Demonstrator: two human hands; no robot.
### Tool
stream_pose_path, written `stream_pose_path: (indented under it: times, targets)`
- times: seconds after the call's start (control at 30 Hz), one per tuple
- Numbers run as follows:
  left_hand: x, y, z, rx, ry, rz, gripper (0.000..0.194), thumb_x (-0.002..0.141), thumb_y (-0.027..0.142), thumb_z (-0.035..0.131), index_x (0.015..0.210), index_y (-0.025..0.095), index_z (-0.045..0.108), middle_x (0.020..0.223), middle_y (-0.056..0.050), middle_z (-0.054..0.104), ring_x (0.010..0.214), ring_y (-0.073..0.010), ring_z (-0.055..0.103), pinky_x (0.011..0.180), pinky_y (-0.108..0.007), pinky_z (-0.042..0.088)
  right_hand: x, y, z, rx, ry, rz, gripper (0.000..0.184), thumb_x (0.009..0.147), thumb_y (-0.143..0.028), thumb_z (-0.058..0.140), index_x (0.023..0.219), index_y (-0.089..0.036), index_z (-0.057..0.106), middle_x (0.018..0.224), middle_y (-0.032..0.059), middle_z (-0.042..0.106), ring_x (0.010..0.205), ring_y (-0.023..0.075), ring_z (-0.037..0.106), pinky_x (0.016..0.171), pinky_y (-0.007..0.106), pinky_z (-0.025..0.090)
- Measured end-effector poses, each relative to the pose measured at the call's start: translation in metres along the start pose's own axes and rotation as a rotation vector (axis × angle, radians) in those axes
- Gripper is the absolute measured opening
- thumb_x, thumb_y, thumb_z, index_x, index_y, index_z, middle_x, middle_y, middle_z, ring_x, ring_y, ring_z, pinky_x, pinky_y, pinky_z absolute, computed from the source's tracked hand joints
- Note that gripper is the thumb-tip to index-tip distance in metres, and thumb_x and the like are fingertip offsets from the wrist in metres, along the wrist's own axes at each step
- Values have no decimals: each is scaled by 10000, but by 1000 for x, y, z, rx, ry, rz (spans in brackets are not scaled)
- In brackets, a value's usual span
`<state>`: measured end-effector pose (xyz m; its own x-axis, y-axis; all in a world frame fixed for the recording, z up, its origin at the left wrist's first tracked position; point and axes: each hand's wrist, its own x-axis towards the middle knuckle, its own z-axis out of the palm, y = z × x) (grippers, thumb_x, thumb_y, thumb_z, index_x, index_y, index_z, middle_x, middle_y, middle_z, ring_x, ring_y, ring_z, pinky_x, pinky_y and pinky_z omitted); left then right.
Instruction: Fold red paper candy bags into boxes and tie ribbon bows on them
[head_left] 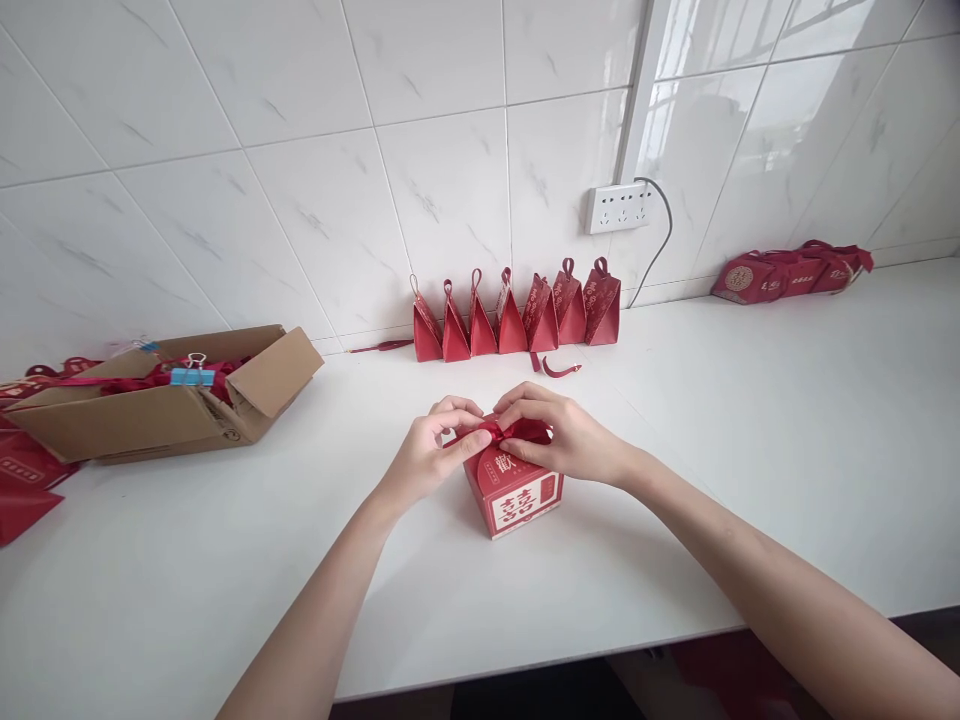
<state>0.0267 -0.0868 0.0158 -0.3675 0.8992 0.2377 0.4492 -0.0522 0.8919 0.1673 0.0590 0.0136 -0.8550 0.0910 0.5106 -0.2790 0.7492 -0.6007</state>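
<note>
A red gift box (517,505) with a white panel and a red double-happiness character stands upright on the white counter. Across its top lies a red ribbon (499,433), bunched in the middle. My left hand (437,448) pinches the ribbon from the left, thumb and fingers drawn together. From the right, my right hand (555,430) pinches the ribbon too, its wrist just beyond the box's right side. Fingers cover part of the ribbon, so the shape of its knot or bow is hidden.
Several small red triangular boxes (512,325) with loops line the tiled wall. A loose ribbon piece (561,370) lies before them. At left, an open cardboard box (142,425) holds red ribbons and a blue binder clip (192,376). Red packages (787,275) lie back right, beyond a power socket (619,208).
</note>
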Motion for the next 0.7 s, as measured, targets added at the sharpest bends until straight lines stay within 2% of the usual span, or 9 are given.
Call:
stream_pose_path:
  times: [0.2, 0.33, 0.47, 0.6, 0.7]
  targets:
    - [1, -3, 3, -14, 74, 13, 212, 748, 399, 649, 790, 194, 679, 1006, -76, 527, 1041, -224, 481, 833, -317, 386, 1, -1, 1, -17, -2, -5, 103, 801, -175, 593, 892, -206, 630, 1001, 51, 570, 889, 163, 581, 844, 335, 481]
    - [-1, 1, 3, -109, -8, -11, 169, 747, 362, 651, 750, 196, 681, 1165, -86, 498, 1191, -256, 404, 902, -337, 393, 1, 0, 1, 1, 7, -1, 87, 802, -175, 595, 874, -205, 635, 999, 53, 568, 899, 161, 583, 833, 330, 486]
    - [-3, 5, 1, -200, -118, -19, 148, 747, 347, 648, 720, 202, 661, 1344, -50, 410, 1313, -269, 287, 1027, -385, 339, 0, 0, 1, 17, 17, 14, 80, 805, -176, 594, 861, -206, 642, 995, 52, 564, 903, 158, 585, 832, 329, 487]
    - [-4, 5, 2, -58, -91, -40, 186, 766, 411, 634, 809, 239, 688, 1393, -28, 373, 1347, -276, 242, 1080, -436, 287, 0, 2, 1, 8, 11, 6, 104, 796, -151, 586, 869, -208, 635, 1000, 48, 562, 895, 155, 581, 834, 332, 484]
    - [-5, 6, 2, 33, -107, -43, 174, 773, 415, 629, 767, 253, 692, 1428, 19, 334, 1357, -276, 227, 1106, -445, 254, 0, 3, 1, 1, 4, 13, 123, 788, -138, 580, 875, -208, 632, 1008, 51, 558, 895, 158, 576, 824, 331, 483]
